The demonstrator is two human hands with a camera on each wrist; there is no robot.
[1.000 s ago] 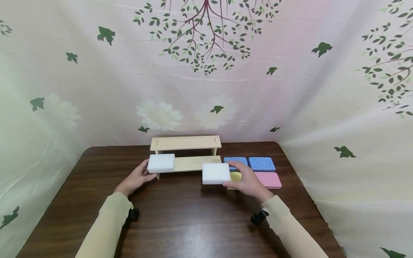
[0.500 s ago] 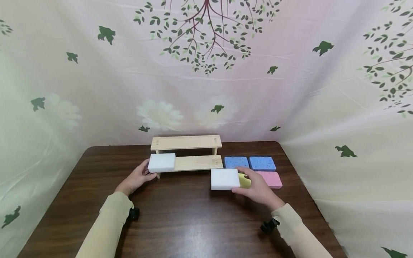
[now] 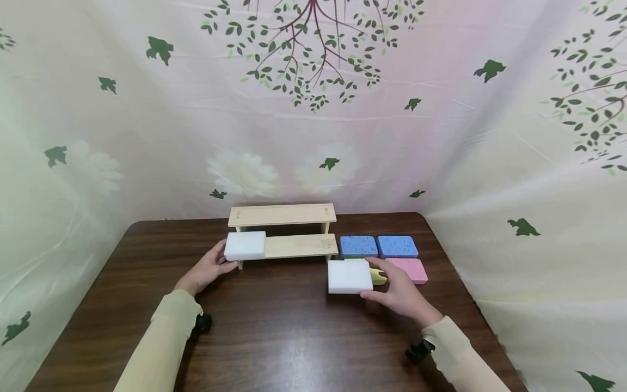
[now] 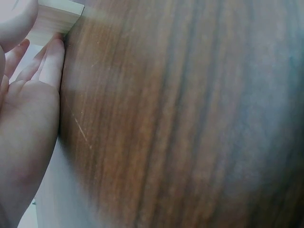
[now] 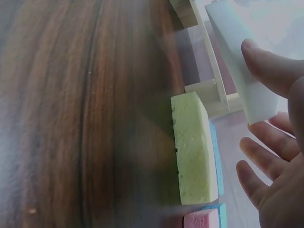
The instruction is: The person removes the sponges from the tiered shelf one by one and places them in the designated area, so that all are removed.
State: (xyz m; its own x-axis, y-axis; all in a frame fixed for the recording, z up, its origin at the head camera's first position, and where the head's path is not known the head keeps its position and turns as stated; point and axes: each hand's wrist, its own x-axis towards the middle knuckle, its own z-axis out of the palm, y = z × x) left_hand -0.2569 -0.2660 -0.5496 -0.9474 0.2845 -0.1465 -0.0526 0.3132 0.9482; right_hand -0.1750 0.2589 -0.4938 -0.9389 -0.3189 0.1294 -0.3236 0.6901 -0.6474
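Observation:
A white sponge block (image 3: 245,245) lies at the left end of the lower step of a two-tier wooden rack (image 3: 300,246). My left hand (image 3: 207,269) holds its left end, thumb in front; in the left wrist view the block is mostly out of sight. A second white sponge block (image 3: 350,276) is raised off the table in front of the rack's right end. My right hand (image 3: 400,294) grips it by its right side between thumb and fingers. Partly behind that block lies a yellow sponge (image 3: 379,276), seen whole in the right wrist view, apart from the hand.
Two blue sponges, the left one (image 3: 358,246) and the right one (image 3: 398,246), lie right of the rack. A pink sponge (image 3: 410,270) is in front of them. The brown table (image 3: 274,332) meets a patterned cloth (image 3: 284,136) at the back and sides.
My right hand has carried its white block right and toward me, from beside the rack's lower step to over the front of the yellow sponge. My left hand keeps its place.

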